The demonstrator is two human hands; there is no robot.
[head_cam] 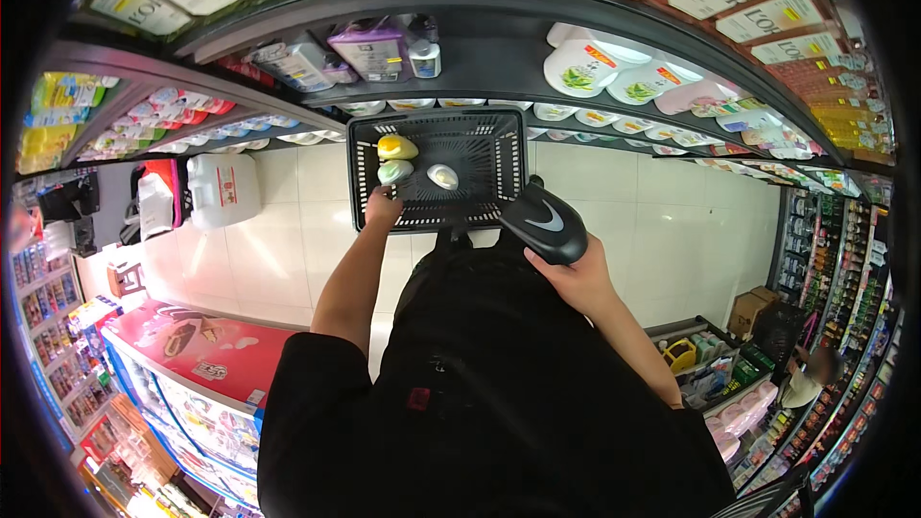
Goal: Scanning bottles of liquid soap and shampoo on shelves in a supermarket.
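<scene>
A black plastic shopping basket (471, 147) is in front of me, below the shelves. Inside, at its left side, lie a yellow-topped bottle (397, 147) and a pale green and white one (395, 173). A small white container (442, 177) rests nearer the middle. My left hand (383, 207) reaches over the basket's near left part, its fingers close to the pale green bottle; whether they grip anything is not clear. In my right hand (575, 277) is a black handheld barcode scanner (547, 224), its head beside the basket's near right corner.
Black shelving (489, 50) holds large white pump bottles (590, 68) and a purple package (370, 50). A white plastic jerrycan (223, 191) stands on the tiled floor at left. Behind me are a red-topped freezer (194, 345) and a goods bin (698, 363). Another person (802, 381) is at far right.
</scene>
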